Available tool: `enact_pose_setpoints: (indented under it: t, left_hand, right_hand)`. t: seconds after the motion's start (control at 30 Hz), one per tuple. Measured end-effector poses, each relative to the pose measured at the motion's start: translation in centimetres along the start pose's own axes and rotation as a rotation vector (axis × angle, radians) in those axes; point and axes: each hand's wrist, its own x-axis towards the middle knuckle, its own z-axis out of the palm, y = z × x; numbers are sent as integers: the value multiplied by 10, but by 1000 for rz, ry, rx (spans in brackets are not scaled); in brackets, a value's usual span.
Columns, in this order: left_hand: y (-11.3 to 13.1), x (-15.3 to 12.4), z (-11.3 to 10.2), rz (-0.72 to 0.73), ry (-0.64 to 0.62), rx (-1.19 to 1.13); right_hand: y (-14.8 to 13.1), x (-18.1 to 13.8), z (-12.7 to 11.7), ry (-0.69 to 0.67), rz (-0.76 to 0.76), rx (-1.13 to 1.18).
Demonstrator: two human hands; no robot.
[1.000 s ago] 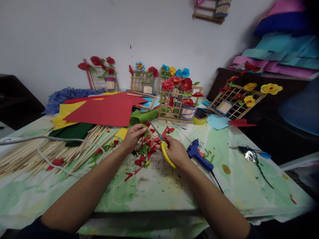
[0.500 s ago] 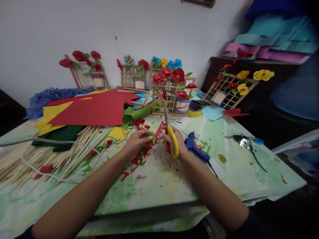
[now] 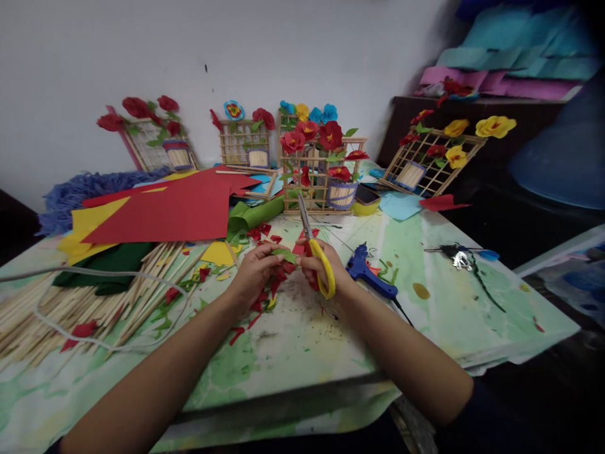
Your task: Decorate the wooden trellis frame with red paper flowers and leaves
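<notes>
Between the thumb and fingers of my left hand (image 3: pixel 258 271) is a small green paper leaf (image 3: pixel 285 255), its tip pointing toward my other hand. My right hand (image 3: pixel 324 265) is closed around a pair of scissors (image 3: pixel 322 258) with yellow handles; the blades point up and away, apart from the leaf. The right fingertips come close to the leaf's tip, and I cannot tell if they touch it. Under and beside both hands lie red and green paper scraps (image 3: pixel 275 287). A blue glue gun (image 3: pixel 368 274) lies just right of my right hand.
Stick trellises with paper flowers (image 3: pixel 326 164) stand along the back. Red sheets (image 3: pixel 165 211) and a green roll (image 3: pixel 255 215) lie left of centre. Wooden sticks (image 3: pixel 104 302) and a grey cable (image 3: pixel 137 345) cover the left side. A foil-wrapped stem (image 3: pixel 462 260) lies at right.
The leaf has turned flatter between my left fingers and more of it shows. The scissors have shifted slightly left in view, still in my right hand. The whole view has swung a little.
</notes>
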Motion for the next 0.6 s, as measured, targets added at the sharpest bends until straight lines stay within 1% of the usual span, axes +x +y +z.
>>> enact_pose_setpoints:
  t: [0.1, 0.17, 0.23, 0.3, 0.37, 0.43, 0.5, 0.6]
  left_hand:
    - [4, 1, -3, 69, -42, -13]
    - [4, 1, -5, 94, -100, 74]
    - [5, 1, -7, 134, -150, 198]
    - [5, 1, -8, 203, -165, 307]
    - [6, 1, -7, 265, -156, 374]
    - [6, 2, -6, 272, -146, 384]
    - [4, 2, -5, 225, -113, 322]
    - [1, 3, -3, 108, 2, 141]
  right_hand:
    - [-1, 0, -3, -123, 86, 152]
    - [-1, 1, -4, -203, 144, 215]
    - [-2, 2, -4, -275, 197, 230]
    - [-2, 2, -4, -297, 207, 235]
    - [-1, 2, -4, -275, 175, 241]
    - [1, 1, -3, -235, 128, 221]
    - [3, 1, -3, -177, 86, 143]
    - [7, 4, -3, 14, -35, -81]
